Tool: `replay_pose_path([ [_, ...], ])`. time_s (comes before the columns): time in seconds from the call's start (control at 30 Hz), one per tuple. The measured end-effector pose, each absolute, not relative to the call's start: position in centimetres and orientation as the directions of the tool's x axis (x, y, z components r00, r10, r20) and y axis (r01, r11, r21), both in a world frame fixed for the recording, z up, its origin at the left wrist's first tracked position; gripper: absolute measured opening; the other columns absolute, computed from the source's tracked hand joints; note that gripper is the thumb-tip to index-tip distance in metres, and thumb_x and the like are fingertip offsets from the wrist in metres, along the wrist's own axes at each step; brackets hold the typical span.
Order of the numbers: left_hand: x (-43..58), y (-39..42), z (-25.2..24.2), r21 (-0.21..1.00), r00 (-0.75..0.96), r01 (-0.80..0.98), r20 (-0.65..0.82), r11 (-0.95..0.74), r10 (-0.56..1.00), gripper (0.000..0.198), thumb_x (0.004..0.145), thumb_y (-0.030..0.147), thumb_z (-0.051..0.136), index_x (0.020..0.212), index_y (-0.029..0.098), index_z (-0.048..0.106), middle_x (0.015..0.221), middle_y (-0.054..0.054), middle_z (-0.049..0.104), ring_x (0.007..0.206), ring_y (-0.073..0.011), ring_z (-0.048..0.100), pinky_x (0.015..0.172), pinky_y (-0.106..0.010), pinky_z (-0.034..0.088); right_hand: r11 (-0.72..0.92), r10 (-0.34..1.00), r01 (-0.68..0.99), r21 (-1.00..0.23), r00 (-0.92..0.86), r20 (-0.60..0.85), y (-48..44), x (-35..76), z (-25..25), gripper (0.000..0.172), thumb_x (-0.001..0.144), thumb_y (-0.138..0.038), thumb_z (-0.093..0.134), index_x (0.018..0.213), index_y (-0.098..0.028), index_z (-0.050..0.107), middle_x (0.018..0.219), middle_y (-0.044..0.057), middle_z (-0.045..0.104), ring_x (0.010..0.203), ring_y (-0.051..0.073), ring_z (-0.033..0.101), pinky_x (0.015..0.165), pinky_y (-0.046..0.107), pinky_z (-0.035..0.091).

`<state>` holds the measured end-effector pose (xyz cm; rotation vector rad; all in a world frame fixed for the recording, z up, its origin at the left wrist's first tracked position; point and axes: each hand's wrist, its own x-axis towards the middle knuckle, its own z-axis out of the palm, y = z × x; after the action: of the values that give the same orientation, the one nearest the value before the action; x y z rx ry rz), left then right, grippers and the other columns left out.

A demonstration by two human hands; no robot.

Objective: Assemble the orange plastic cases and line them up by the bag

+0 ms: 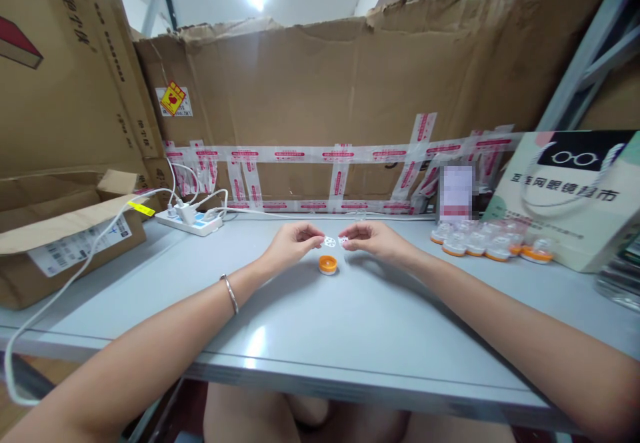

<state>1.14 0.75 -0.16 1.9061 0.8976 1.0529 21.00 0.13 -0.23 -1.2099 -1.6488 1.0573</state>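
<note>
My left hand (299,239) pinches a small white disc with holes (329,241) by its left edge. Facing it, my right hand (371,237) pinches another small white piece with holes (343,241), partly hidden by the fingers. A narrow gap separates the two pieces. Just below them on the table sits a round orange and white cap-like part (328,265), its open side up. Neither hand touches it. What kind of parts the white pieces are I cannot tell.
Several clear domed pieces with orange bases (485,239) stand at the right, before a phone (456,193) and a paper bag (550,196). A clear bottle (623,273) is at the right edge. At left are a power strip (193,221), white cable and open cardboard box (75,243).
</note>
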Motion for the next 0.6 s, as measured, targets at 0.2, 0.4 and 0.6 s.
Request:
replay_pose_path([
  [0.2,1.1,0.9,-0.5,0.847,0.387,0.278,0.333,-0.453,0.860,0.014,0.068,0.024,0.060,0.075,0.011,0.061,0.071,-0.004,0.064,0.068,-0.0126,0.060,0.067,-0.026,0.049,0.247,0.933,0.207,-0.947,-0.315,0.175,-0.7,20.1,0.3,0.031,0.059,-0.022,0.069,0.087,-0.017,0.057,0.072,-0.001,0.065,0.070,0.012,0.061,0.074,0.029,0.047],
  [0.4,1.3,0.4,-0.3,0.872,0.416,0.257,0.289,-0.416,0.862,0.010,0.068,0.021,0.060,0.072,0.011,0.060,0.069,-0.003,0.064,0.067,-0.0122,0.061,0.067,-0.025,0.050,0.287,0.936,0.311,-0.906,-0.293,0.196,-0.7,19.5,0.0,0.022,0.061,-0.026,0.068,0.079,-0.015,0.060,0.078,0.004,0.067,0.075,0.015,0.062,0.074,0.031,0.047],
  [0.6,1.5,0.3,-0.3,0.933,0.364,0.150,0.257,-0.328,0.895,0.009,0.066,0.018,0.063,0.068,0.010,0.060,0.066,-0.003,0.064,0.067,-0.0128,0.063,0.071,-0.028,0.051,0.357,0.921,0.334,-0.872,-0.280,0.270,-0.9,19.4,-0.3,0.024,0.066,-0.032,0.064,0.084,-0.016,0.066,0.088,0.006,0.070,0.085,0.019,0.064,0.081,0.034,0.048],
])
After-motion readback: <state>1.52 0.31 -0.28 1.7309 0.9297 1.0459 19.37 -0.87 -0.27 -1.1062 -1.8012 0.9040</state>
